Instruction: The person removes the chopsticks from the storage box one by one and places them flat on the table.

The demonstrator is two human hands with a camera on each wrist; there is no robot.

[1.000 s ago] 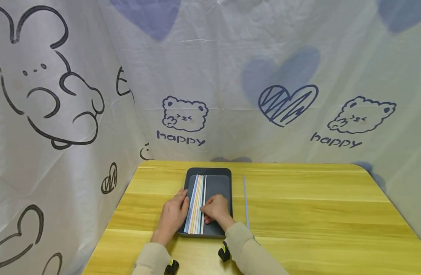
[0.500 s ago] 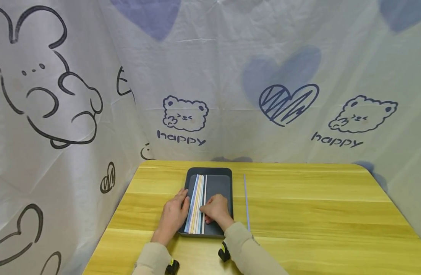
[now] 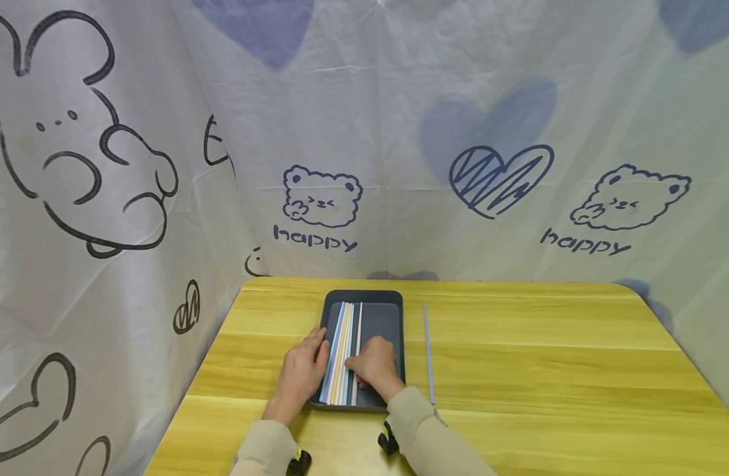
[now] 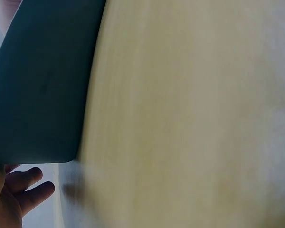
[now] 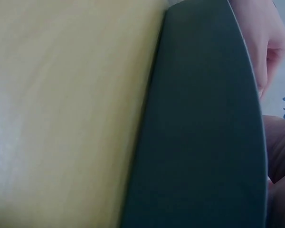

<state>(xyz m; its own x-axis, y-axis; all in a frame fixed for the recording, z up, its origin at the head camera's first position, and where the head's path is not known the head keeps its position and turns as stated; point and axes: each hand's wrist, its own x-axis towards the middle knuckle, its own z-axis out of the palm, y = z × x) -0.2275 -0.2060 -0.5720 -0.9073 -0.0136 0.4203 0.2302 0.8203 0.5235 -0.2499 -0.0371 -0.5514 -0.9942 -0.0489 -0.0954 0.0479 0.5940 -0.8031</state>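
A dark grey rectangular tray (image 3: 381, 320) lies on the table, holding a row of thin pastel sticks (image 3: 339, 350). My left hand (image 3: 299, 375) rests along the tray's left rim, thumb toward the sticks; its straight fingers (image 4: 33, 192) show past the tray's end in the left wrist view. Over the tray's middle, my right hand (image 3: 378, 362) pinches a thin white stick (image 3: 360, 327) between thumb and curled fingers. That stick stands apart from the row, to its right. The right wrist view mostly shows the tray's outer wall (image 5: 199, 118), which hides the fingertips.
One purple stick (image 3: 428, 350) lies lengthwise on the wooden table (image 3: 549, 370), right of the tray. A pale printed cloth (image 3: 412, 218) hangs behind the table and along its left side. Black wrist cameras (image 3: 388, 439) sit under both sleeves.
The white stick has shifted slightly right, widening the gap between it and the row. The left hand stays at the rim, and the right hand has barely moved.
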